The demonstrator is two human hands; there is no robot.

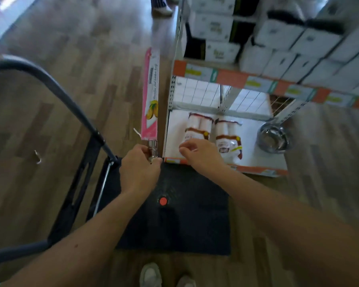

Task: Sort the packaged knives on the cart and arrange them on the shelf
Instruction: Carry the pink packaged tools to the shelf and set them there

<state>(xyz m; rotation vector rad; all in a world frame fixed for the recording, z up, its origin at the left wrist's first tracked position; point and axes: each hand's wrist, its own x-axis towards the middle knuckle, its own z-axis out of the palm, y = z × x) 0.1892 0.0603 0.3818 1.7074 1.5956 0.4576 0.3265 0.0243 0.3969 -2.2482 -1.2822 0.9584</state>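
A long packaged knife in a pink and white sleeve with a lemon picture points away from me, just left of the shelf's corner post. My left hand grips its metal handle at the near end. My right hand hovers over the front of the white bottom shelf, fingers loosely curled and holding nothing. Below both hands lies the dark platform of the cart with a red dot at its centre and no packages on it.
Two white wrapped packs and a steel bowl sit on the bottom shelf. White boxes fill the shelf above. The cart's grey handle arcs at left. A person's feet stand far up the wooden floor; my shoes show below.
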